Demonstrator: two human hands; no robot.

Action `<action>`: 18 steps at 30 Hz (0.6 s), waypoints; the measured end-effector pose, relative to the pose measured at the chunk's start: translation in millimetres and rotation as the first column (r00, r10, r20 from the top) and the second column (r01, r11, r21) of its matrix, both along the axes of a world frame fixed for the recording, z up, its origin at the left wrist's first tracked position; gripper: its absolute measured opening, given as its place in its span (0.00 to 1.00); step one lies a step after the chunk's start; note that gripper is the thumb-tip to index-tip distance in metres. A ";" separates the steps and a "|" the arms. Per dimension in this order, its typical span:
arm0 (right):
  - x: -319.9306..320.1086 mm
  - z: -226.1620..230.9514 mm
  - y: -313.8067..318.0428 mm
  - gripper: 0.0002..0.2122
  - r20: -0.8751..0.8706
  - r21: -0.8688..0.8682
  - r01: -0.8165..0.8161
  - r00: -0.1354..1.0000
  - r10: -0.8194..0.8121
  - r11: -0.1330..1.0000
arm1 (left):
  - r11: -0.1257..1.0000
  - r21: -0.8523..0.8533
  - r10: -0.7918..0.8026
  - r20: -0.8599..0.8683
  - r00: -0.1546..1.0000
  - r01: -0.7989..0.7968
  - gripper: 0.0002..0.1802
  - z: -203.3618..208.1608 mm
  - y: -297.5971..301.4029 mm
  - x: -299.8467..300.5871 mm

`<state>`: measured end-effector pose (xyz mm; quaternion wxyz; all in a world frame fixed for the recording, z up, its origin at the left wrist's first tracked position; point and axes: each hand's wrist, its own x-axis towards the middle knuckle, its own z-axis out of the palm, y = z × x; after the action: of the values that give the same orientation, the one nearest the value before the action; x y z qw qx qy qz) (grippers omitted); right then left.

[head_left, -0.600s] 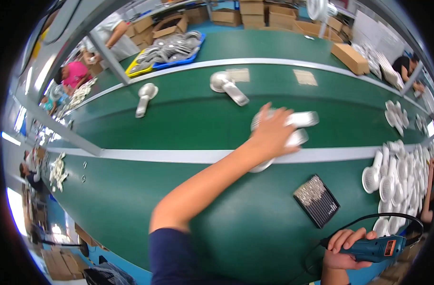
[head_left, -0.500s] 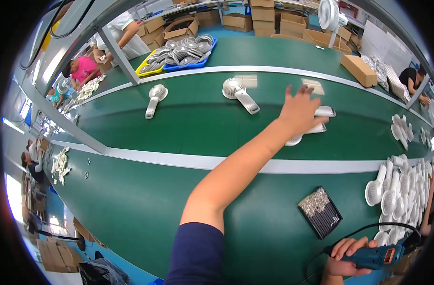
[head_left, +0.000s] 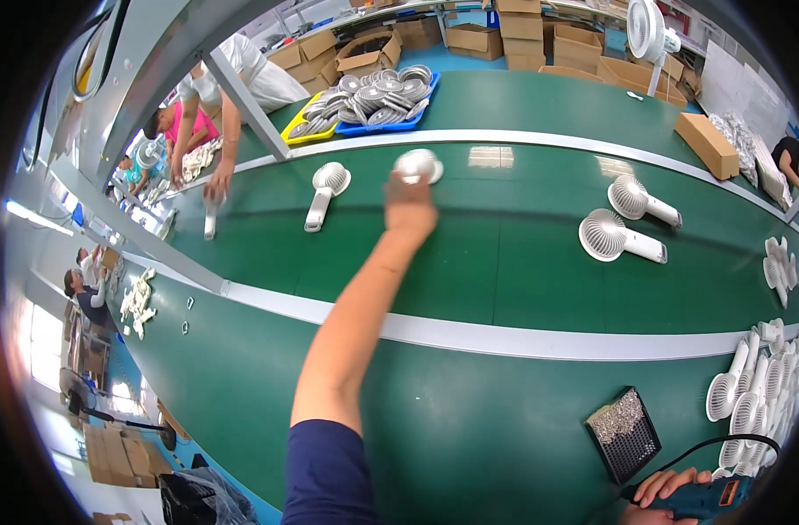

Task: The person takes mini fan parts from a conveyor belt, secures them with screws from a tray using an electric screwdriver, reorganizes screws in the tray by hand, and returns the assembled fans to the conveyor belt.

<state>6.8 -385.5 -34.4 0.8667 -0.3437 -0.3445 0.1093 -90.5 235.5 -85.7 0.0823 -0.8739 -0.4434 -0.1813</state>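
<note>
My left hand is stretched far over the green belt, closed on a white handheld fan. Its fingers are blurred, and the fan's handle is hidden beneath them. At the lower right my right hand grips a teal electric screwdriver with a black cord. Just beyond that hand sits a black tray of small screws. Two more handheld fans, an upper one and a lower one, lie to the right on the belt. Another fan lies left of my left hand.
A co-worker's hand reaches to a fan handle at the far left. Many fans are heaped at the right. Blue and yellow trays hold grey round parts at the back. A metal rail borders the near bench; a post stands left.
My left hand has swung left from the two fans on the right to another fan, which has shifted left. The view has turned slightly. A co-worker's hand has come over the belt.
</note>
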 end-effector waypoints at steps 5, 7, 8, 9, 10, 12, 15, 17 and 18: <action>-7.0 2.4 0.4 0.38 -0.045 -0.016 0.030 0.999 -0.030 0.999 | 0.947 0.202 0.231 0.110 0.967 -0.249 0.31 -2.3 37.7 -105.9; -8.9 7.1 -4.8 0.38 -0.086 -0.048 0.059 0.994 -0.062 0.997 | 0.930 0.120 0.352 -0.018 0.936 -0.347 0.41 14.9 25.1 -116.0; -7.6 4.9 -5.6 0.35 -0.075 -0.052 0.149 0.985 -0.152 0.988 | 0.898 0.216 0.406 -0.064 0.912 -0.384 0.43 12.2 22.8 -126.5; -5.9 2.1 -3.3 0.32 -0.064 -0.053 0.241 0.968 -0.245 0.969 | 0.901 0.058 0.434 -0.042 0.900 -0.431 0.42 11.4 27.0 -135.7; -6.6 8.4 0.4 0.31 -0.073 -0.057 0.272 0.958 -0.276 0.961 | 0.919 -0.098 0.381 -0.030 0.924 -0.382 0.43 17.7 27.4 -133.2; -5.7 21.2 -2.1 0.33 -0.170 0.012 0.127 0.978 -0.123 0.992 | 0.947 -0.213 0.236 -0.048 0.971 -0.241 0.43 21.9 39.0 -151.1; -4.6 37.1 11.4 0.34 -0.217 -0.007 0.158 0.964 -0.155 0.987 | 0.973 -0.216 0.097 0.078 0.992 -0.078 0.35 44.6 4.8 -150.5; 2.2 40.2 15.0 0.38 -0.196 -0.012 0.185 0.963 -0.184 0.983 | 0.955 -0.296 0.056 0.139 0.989 -0.013 0.28 62.6 -36.9 -164.5; 1.4 45.5 15.8 0.39 -0.202 -0.009 0.200 0.959 -0.198 0.980 | 0.962 -0.253 0.109 0.012 0.994 -0.102 0.30 79.4 -76.1 -179.2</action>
<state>8.3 -369.6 11.1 0.9058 -0.3587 -0.2191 0.0539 -269.7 159.5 -6.3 -0.0256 -0.8500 -0.5098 -0.1303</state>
